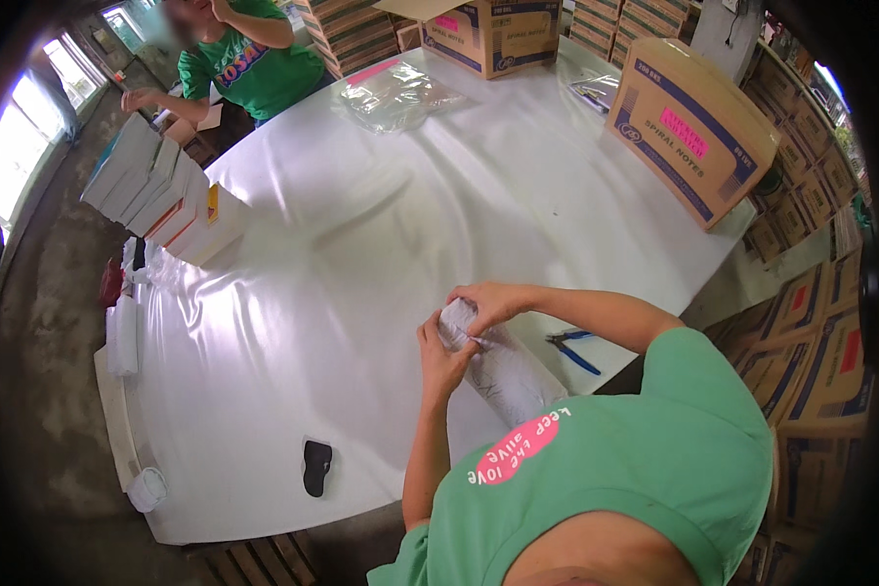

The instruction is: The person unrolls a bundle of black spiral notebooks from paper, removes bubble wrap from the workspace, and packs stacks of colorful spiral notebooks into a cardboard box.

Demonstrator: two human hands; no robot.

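Note:
A long white package [520,379], wrapped in paper or film, lies at the table's near edge in front of my body. My left hand [446,359] is closed around the left side of its far end. From the right, my right hand [496,304] reaches over that same end, with fingers bent onto the wrapping. The thumbs come close together there, at what looks like a fold. My shirt hides the package's near end. Just right of it, blue-handled cutting pliers [578,354] rest on the table.
White sheeting covers the table [361,293]. A black object [316,467] lies near the front left, and stacked books [166,195] stand at the far left. Cartons [689,132] [493,39] and clear plastic bags [396,96] line the far side. A person [249,54] is across the table.

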